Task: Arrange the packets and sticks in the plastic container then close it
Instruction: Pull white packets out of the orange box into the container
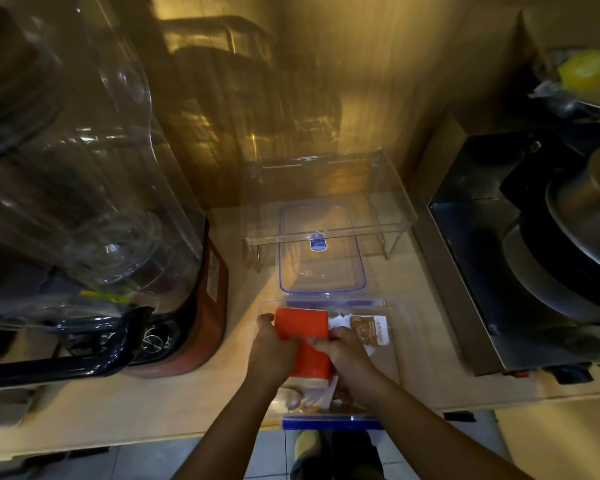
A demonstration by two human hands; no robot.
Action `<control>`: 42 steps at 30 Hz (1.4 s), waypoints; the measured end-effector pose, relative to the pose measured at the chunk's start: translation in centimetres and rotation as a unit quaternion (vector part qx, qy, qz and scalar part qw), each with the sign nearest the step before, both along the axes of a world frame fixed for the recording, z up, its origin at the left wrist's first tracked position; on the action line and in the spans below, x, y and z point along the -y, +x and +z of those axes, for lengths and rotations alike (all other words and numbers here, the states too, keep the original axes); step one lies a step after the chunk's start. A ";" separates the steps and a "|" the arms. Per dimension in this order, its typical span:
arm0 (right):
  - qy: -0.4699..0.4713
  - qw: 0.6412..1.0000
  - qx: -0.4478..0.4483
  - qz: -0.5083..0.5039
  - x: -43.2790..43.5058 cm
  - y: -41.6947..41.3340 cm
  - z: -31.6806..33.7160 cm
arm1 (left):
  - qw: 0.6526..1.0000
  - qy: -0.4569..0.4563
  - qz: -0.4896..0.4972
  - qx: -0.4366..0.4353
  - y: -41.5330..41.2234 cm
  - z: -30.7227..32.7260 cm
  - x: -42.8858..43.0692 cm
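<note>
A clear plastic container (394, 327) with blue clips stands open at the counter's front edge. Over its left half I hold a bundle of orange sticks (303, 323); my left hand (272, 348) grips its left side and my right hand (343, 351) pinches it at the middle. A brown packet (369, 330) and white packets lie in the container's far right part. More pale packets (309, 396) lie in its near part under my wrists. The clear lid (321, 251) with a blue rim lies flat just behind the container.
A large blender (94, 209) with a red base fills the left of the counter. A clear acrylic shelf (329, 199) stands over the lid's far end. A steel appliance (499, 258) with stacked pans sits to the right. The counter edge runs just under my forearms.
</note>
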State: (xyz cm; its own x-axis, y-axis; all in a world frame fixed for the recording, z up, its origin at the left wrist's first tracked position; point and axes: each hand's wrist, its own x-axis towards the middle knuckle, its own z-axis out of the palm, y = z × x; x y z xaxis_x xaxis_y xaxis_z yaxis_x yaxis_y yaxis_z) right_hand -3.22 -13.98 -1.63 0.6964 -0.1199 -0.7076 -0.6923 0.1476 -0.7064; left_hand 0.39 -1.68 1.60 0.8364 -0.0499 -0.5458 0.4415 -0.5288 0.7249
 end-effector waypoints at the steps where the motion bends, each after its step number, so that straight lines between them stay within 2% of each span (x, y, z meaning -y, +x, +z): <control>1: 0.032 0.999 -0.022 -0.019 0.4 0.1 0.1 | 1.000 -0.013 0.010 -0.003 0.0 0.0 0.0; 4: 0.146 0.986 -0.062 -0.056 1.6 0.2 0.4 | 0.998 -0.057 0.040 -0.006 0.0 0.3 0.0; 7: 0.195 0.978 -0.049 -0.058 2.1 -0.2 0.9 | 0.991 -0.109 0.081 -0.003 0.4 0.7 0.0; 14: 0.149 0.987 0.051 -0.034 3.9 0.0 2.8 | 0.977 -0.177 0.107 -0.048 1.6 2.6 -1.0; 20: 0.122 0.985 0.116 -0.021 5.3 1.2 5.1 | 0.983 -0.179 0.022 -0.013 2.7 5.1 -1.9; 26: 0.168 0.973 0.158 0.021 5.4 2.4 5.1 | 0.979 -0.203 -0.003 -0.018 3.3 7.3 -2.2; 30: 0.207 0.960 0.191 0.005 5.5 3.2 4.0 | 0.984 -0.165 0.030 0.060 3.4 7.8 -2.4; 31: 0.179 0.964 0.197 -0.005 5.4 3.3 3.6 | 0.983 -0.158 0.042 0.084 3.3 8.0 -2.4; 33: 0.044 0.985 0.168 -0.009 4.7 3.9 2.3 | 0.983 -0.120 0.059 0.129 3.1 8.2 -2.5; 35: -0.064 0.986 0.152 0.034 3.9 3.9 0.8 | 0.982 -0.064 0.063 0.167 3.1 8.3 -2.8; 36: -0.123 0.971 0.168 0.113 3.5 3.7 0.1 | 0.981 -0.041 0.062 0.181 3.1 8.4 -3.0; 37: -0.215 0.928 0.200 0.231 3.2 3.6 -0.6 | 0.979 -0.023 0.060 0.192 3.1 8.3 -3.2; 39: -0.362 0.793 0.240 0.428 2.5 3.4 -1.5 | 0.977 0.001 0.055 0.205 2.9 8.1 -3.5; 40: -0.383 0.751 0.257 0.472 2.1 3.3 -1.7 | 0.976 0.010 0.053 0.209 2.8 7.9 -3.6; 42: -0.402 0.704 0.290 0.510 1.0 3.3 -2.1 | 0.976 0.015 0.048 0.212 2.6 7.4 -3.7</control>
